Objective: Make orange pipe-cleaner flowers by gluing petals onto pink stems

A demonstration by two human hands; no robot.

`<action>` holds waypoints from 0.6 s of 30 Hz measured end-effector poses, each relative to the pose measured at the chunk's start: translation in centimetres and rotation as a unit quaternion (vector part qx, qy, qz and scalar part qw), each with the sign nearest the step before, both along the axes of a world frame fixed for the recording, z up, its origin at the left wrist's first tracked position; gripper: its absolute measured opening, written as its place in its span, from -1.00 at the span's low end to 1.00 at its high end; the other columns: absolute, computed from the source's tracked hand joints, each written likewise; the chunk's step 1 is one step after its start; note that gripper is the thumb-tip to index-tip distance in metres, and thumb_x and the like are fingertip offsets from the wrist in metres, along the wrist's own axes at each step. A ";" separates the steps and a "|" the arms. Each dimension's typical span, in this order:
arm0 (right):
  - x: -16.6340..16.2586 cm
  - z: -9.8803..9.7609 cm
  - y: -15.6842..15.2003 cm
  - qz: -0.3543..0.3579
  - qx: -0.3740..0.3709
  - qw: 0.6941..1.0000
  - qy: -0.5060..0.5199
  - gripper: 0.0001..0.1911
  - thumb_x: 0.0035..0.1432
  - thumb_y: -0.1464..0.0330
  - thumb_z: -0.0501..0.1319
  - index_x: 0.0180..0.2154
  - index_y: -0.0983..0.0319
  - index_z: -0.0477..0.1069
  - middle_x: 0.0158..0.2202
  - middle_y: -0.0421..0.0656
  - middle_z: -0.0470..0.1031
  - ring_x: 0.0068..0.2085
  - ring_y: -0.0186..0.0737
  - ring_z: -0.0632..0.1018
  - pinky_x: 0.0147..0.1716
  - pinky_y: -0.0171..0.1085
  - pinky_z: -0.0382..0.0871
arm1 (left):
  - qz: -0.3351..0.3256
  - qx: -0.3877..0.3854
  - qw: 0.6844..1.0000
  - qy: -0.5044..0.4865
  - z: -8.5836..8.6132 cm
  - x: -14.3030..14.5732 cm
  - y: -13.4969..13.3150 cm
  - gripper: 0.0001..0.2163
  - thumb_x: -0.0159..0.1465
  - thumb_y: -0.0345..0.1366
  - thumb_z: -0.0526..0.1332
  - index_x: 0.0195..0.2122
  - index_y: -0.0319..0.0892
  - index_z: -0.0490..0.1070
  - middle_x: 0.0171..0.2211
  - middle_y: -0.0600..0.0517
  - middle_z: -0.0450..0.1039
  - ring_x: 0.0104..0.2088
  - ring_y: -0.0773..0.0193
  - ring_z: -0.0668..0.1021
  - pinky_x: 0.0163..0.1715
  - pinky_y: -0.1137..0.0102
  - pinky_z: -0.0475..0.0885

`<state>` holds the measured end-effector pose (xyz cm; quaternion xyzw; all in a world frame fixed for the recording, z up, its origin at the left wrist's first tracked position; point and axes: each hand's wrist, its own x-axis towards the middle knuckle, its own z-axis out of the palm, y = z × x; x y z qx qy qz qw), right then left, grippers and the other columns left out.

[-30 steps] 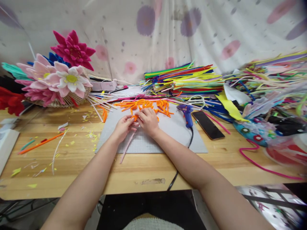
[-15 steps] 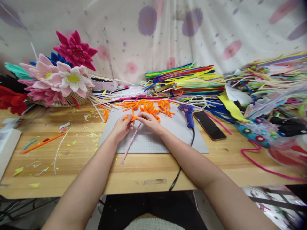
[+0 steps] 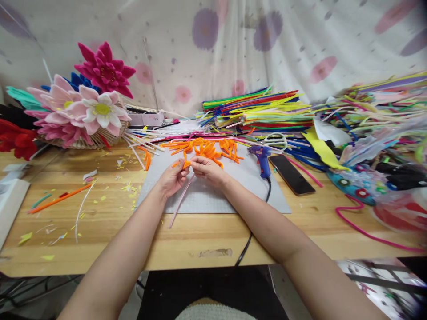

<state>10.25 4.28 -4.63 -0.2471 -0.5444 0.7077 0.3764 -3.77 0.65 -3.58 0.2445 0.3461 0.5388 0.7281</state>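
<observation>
Pale sheeting [image 3: 160, 26] printed with flowers hangs behind a wooden bench [image 3: 110, 249], on which lies a grey mat [image 3: 263, 195]. Above the middle of that mat the person holds a bent orange strip [image 3: 187, 164] between both hands. The left hand [image 3: 171, 180] has its fingers closed on the strip's left part; the right hand [image 3: 210, 171] pinches it at the other side between thumb and fingertips. A pink strip [image 3: 180, 202] runs from beneath the hands over the mat's near edge — whether either hand grips it cannot be told.

On the mat's far part lie more orange pieces [image 3: 207, 149], and towards its right side a blue glue gun [image 3: 263, 164]. Just right of the mat is a phone [image 3: 292, 174]; beyond its far edge, a bundle of coloured stems [image 3: 260, 109].

The orange strip looks fuzzy, probably soft pile on thin wire: very light, easily bent, little inclined to slip or break. It is likely best pinched lightly close to a bend — a hard squeeze could flatten its shape.
</observation>
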 end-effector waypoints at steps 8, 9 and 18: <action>7.7 4.6 0.2 0.044 0.116 0.956 -0.266 -0.66 -0.06 0.17 0.26 -0.26 0.25 0.40 -0.41 -0.23 0.39 -0.45 -0.43 0.39 -0.46 -0.38 0.28 | 0.121 -0.017 0.992 0.016 -0.5 -0.6 0.9 -0.91 0.14 -0.41 0.23 -0.43 -0.23 0.29 -0.59 0.15 0.29 -0.64 0.58 0.36 -0.71 0.74 0.28; 9.4 5.2 0.0 0.073 0.123 0.941 -0.308 -0.66 -0.06 0.16 0.26 -0.27 0.25 0.42 -0.40 -0.20 0.42 -0.42 -0.39 0.42 -0.44 -0.36 0.31 | 0.125 -0.019 0.992 0.014 -0.4 -0.6 1.0 -0.92 0.15 -0.43 0.22 -0.42 -0.23 0.30 -0.58 0.14 0.30 -0.64 0.57 0.37 -0.70 0.73 0.29; 21.3 3.9 -0.8 -0.164 0.123 0.709 -0.675 -0.54 -0.07 -0.06 0.18 -0.60 0.20 0.33 -0.65 -0.13 0.33 -0.60 -0.27 0.33 -0.57 -0.22 0.21 | 0.099 -0.003 0.995 -0.005 -1.1 -0.1 1.2 -0.93 0.13 -0.50 0.21 -0.39 -0.27 0.31 -0.51 0.07 0.37 -0.65 0.59 0.34 -0.78 0.73 0.10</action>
